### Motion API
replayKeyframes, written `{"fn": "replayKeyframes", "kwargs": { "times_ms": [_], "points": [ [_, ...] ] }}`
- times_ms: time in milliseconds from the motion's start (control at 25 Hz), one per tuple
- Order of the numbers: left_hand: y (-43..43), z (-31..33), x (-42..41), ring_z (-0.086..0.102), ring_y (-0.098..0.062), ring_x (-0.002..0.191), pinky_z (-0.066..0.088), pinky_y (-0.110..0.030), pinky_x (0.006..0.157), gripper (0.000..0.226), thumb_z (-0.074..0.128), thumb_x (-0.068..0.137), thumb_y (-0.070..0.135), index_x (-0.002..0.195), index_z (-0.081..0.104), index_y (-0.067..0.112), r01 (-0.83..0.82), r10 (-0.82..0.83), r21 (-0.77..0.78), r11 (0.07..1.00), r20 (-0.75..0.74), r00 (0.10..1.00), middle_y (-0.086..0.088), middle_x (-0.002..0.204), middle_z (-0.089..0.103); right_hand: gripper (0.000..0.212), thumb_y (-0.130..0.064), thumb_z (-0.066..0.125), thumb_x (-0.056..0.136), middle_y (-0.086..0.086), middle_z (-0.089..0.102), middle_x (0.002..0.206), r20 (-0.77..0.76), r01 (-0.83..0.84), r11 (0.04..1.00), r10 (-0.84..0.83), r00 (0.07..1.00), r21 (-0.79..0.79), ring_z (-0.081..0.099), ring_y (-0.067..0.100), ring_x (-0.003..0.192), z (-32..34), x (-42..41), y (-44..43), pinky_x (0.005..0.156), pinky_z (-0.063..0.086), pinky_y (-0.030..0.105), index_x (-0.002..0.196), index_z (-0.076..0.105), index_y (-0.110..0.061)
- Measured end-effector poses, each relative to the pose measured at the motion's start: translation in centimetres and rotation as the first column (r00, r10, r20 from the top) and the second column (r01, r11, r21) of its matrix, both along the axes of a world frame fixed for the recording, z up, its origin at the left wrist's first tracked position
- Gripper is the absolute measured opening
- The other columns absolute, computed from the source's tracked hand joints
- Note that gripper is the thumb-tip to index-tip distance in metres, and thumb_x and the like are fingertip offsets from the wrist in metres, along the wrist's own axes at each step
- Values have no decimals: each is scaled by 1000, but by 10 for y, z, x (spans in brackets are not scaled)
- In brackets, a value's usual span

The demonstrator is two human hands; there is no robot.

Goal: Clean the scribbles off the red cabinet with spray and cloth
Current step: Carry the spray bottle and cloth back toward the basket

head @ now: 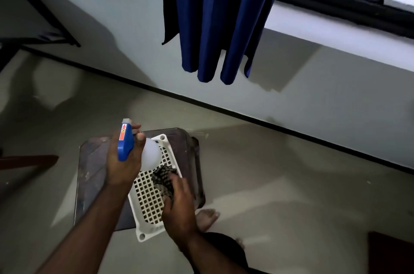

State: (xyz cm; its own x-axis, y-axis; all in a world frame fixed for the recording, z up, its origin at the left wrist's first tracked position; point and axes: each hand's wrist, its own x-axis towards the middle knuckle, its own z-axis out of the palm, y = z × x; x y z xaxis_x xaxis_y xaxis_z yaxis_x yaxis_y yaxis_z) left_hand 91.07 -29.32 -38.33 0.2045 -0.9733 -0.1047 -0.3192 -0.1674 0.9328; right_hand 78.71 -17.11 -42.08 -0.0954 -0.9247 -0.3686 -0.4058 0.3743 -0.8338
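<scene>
Spray bottle (125,142) gripped round the neck by left hand (122,168): light, rigid plastic, probably slick when wet. Nozzle aimed forward, away from the wrist; long axis canted rightward. Cloth (164,178) just right of it, soft and limp, bunched under curled fingers of right hand (179,208), atop white grid (145,204).

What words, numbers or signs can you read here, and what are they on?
Spray bottle in the left hand: no words readable; a red strip with an arrow toward the nozzle and a small yellow mark, too blurred to read.
White grid tray: faint raised marks by its near edge, unreadable.
Cloth gripped by the right hand: checked pattern, no text.
</scene>
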Motion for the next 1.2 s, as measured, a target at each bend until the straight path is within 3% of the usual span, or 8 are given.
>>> {"fn": "replayKeyframes", "kwargs": {
  "times_ms": [160, 360, 520, 640, 720, 880, 1040, 1200],
  "points": [
    [2, -24, 1, 62, -3, 93, 51, -17, 82, 38, 61, 99, 37, 120, 61, 6, -18, 17, -29, 999, -13, 1000, 1, 108, 64, 65, 3, 51, 83, -3, 54, 138, -9, -23, 1000, 23, 1000, -19, 51, 11, 131, -29, 4, 1, 116, 40, 31, 143, 54, -22],
    [10, -59, 9, 61, -10, 94, 51, -28, 81, 52, 64, 94, 55, 123, 60, 11, -13, 13, 33, 999, -22, 1000, -12, 108, 64, 61, -6, 59, 81, 3, 52, 138, -33, -116, 993, 116, 993, -21, 49, 22, 133, -55, 16, 6, 117, 39, 39, 140, 53, -17],
    [25, -62, 14, 57, -11, 91, 53, -30, 80, 52, 73, 91, 44, 130, 57, 14, -15, 16, 79, 997, -15, 1000, -19, 109, 60, 63, -23, 68, 84, 4, 51, 141, -32, -227, 973, 225, 974, -49, 46, 25, 135, -57, 10, 14, 117, 37, 41, 144, 48, -16],
    [34, -52, 10, 56, 8, 89, 48, -10, 81, 63, 82, 78, 33, 131, 51, 20, -56, 57, 81, 995, -8, 998, 9, 106, 57, 64, -33, 66, 85, 2, 54, 142, -114, -270, 960, 261, 959, -70, 48, 25, 134, -54, 3, 14, 115, 39, 43, 145, 48, -17],
    [39, -47, 11, 56, 15, 103, 45, -6, 90, 79, 88, 70, 30, 137, 46, 25, -59, 57, 102, 993, 17, 998, 21, 116, 56, 63, -36, 64, 86, 2, 52, 145, -181, -304, 949, 286, 941, -79, 46, 24, 136, -45, -1, 14, 114, 39, 46, 145, 48, -18],
    [49, -39, 27, 53, -14, 133, 45, -35, 109, 113, 94, 58, 52, 152, 31, 40, -73, 64, 145, 987, 71, 995, 6, 144, 52, 61, -36, 58, 90, 2, 44, 155, -303, -353, 924, 297, 906, -149, 38, 23, 147, -25, -5, 7, 118, 36, 49, 147, 49, -18],
    [44, -9, 24, 38, -17, 145, 37, -49, 117, 105, 80, 75, 62, 158, 19, 39, -84, 49, 127, 988, 256, 965, 5, 158, 38, 55, -30, 64, 92, 8, 44, 158, -404, -306, 921, 192, 894, -240, 38, 27, 148, 3, -8, -10, 116, 38, 56, 144, 47, -19],
    [35, 23, 15, 12, -21, 158, 13, -54, 127, 94, 51, 89, 71, 162, 9, 29, 14, -45, 58, 998, 583, 811, 0, 171, 16, 68, -33, 65, 93, 10, 27, 170, -550, -378, 893, 193, 813, -245, 24, 31, 158, 41, -17, -29, 123, 29, 60, 155, 39, -19]
  ]
}}
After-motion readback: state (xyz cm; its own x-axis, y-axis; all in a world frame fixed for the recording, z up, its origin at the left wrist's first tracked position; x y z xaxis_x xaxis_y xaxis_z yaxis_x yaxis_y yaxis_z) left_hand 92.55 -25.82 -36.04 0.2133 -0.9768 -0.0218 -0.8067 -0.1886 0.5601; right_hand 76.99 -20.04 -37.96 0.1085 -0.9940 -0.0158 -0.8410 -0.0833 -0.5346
